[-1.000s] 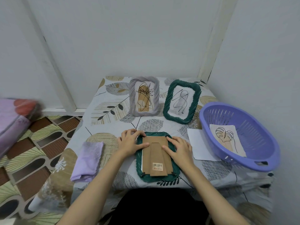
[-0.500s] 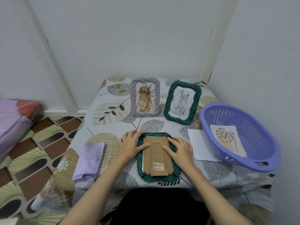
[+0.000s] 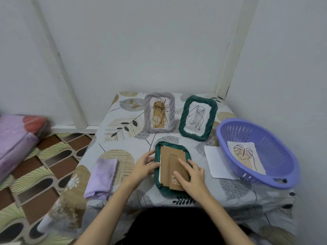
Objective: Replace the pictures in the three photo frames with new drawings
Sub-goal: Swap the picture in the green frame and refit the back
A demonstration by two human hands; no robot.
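A dark green frame [image 3: 158, 152] lies face down near the table's front edge, its brown cardboard back [image 3: 168, 156] up and a white paper edge showing along the left side. My left hand [image 3: 144, 165] grips the frame's left rim, thumb over the edge. My right hand [image 3: 192, 172] lies flat on the cardboard back, fingers spread. A grey frame [image 3: 159, 115] and a second green frame [image 3: 198, 118] stand upright at the back, each with a line drawing. A leaf drawing [image 3: 245, 157] lies in the purple basket [image 3: 283, 156].
A blank white sheet [image 3: 216, 162] lies between the flat frame and the basket. A folded lilac cloth [image 3: 102, 175] sits at the left of the table. Walls close in behind and at the right. A patterned floor and a pink bundle [image 3: 16, 138] lie left.
My right hand slid from the frame's right side onto the lower cardboard back, covering the barcode label. My left hand shifted to the left rim. The frame now sits slightly turned.
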